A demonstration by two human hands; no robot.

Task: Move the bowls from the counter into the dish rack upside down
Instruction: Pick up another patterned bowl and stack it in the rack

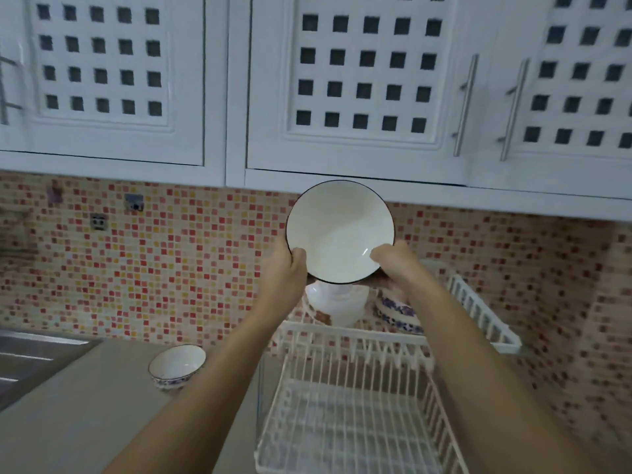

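Bowl (340,230), round glossy white ceramic with dark rim, clasped in both hands' grip (left hand (285,268), right hand (396,265)) above white wire dish rack (349,405).

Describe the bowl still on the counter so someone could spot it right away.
Find the grey counter left of the white dish rack. The small bowl stands there alone, upright, white inside with a blue pattern outside, unlike the plain dark-rimmed bowl held up.
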